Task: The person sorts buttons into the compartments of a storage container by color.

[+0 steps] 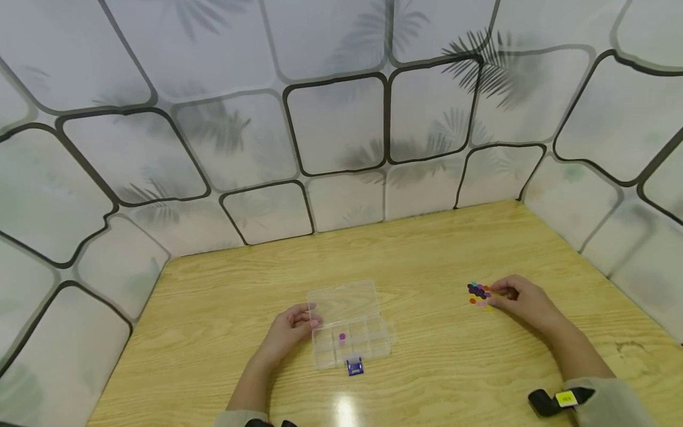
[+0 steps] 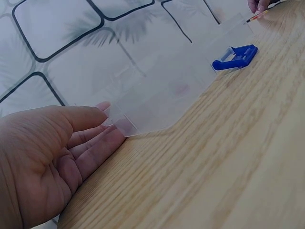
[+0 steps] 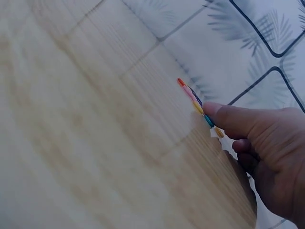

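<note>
A clear plastic compartment box (image 1: 352, 346) lies on the table with its clear lid (image 1: 344, 301) raised at the back. Beside its left end, my left hand (image 1: 290, 326) holds the box's edge between thumb and fingers; the left wrist view shows the thumb at the end of the box (image 2: 162, 105). A small magenta round piece (image 1: 342, 336) sits in one of the compartments. Off to the right, my right hand (image 1: 523, 299) pinches a small sheet of coloured dots (image 1: 478, 292). Seen nearly edge-on in the right wrist view is the coloured-dot sheet (image 3: 193, 101), under the thumb.
A small blue plastic piece (image 1: 354, 366), open like a frame, lies against the box's front edge. The wood-grain table (image 1: 421, 284) reaches back to a patterned wall covering (image 1: 341, 124), which also closes off both sides.
</note>
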The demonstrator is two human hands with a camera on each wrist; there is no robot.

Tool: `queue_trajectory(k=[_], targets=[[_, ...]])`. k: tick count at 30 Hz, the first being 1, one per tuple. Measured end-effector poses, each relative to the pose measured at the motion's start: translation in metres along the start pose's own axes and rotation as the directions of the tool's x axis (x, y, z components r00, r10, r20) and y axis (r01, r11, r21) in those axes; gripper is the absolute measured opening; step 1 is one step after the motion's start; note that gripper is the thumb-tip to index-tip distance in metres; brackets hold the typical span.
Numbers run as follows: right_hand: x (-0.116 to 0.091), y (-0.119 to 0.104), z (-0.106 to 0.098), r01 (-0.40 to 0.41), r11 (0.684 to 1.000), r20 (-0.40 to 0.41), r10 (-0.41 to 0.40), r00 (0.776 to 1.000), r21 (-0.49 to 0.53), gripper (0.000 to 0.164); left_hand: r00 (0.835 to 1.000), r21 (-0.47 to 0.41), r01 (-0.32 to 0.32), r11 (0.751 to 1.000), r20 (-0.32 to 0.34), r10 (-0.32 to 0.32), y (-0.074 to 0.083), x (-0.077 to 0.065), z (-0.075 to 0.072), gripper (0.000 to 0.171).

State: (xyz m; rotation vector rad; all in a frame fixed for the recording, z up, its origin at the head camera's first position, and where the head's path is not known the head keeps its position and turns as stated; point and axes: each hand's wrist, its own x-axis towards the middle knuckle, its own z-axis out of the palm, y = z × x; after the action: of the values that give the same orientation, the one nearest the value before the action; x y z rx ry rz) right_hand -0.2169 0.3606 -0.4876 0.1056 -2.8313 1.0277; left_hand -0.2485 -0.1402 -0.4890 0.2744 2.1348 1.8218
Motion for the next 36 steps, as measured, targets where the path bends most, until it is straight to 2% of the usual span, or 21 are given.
queue_trajectory(k=[6, 20, 26, 31, 36], targets=[[0.001, 0.001, -0.001, 0.017, 0.998, 0.027, -0.018, 0.999, 0.055, 0.028, 1.000, 0.006, -0.013, 1.000, 0.009, 0.013, -0.001, 0.001, -0.002, 0.050], [0.006, -0.001, 0.004, 0.092, 0.995, -0.038, -0.091, 0.995, 0.035, 0.012, 1.000, 0.001, 0.009, 1.000, 0.005, -0.009, -0.004, 0.003, -0.002, 0.048], [0.007, -0.001, 0.009, 0.123, 0.992, -0.087, -0.126, 0.988, -0.034, 0.008, 1.000, 0.007, 0.022, 1.000, 0.001, -0.022, -0.003, 0.003, -0.003, 0.048], [0.008, 0.002, 0.013, 0.175, 0.980, -0.100, -0.184, 0.978, -0.097, 0.008, 1.000, 0.000, 0.028, 1.000, -0.009, -0.028, -0.001, 0.003, -0.002, 0.048], [0.008, 0.004, 0.014, 0.205, 0.971, -0.109, -0.218, 0.970, -0.118, 0.007, 1.000, -0.012, 0.029, 0.999, 0.001, -0.029, -0.002, 0.003, -0.002, 0.049]])
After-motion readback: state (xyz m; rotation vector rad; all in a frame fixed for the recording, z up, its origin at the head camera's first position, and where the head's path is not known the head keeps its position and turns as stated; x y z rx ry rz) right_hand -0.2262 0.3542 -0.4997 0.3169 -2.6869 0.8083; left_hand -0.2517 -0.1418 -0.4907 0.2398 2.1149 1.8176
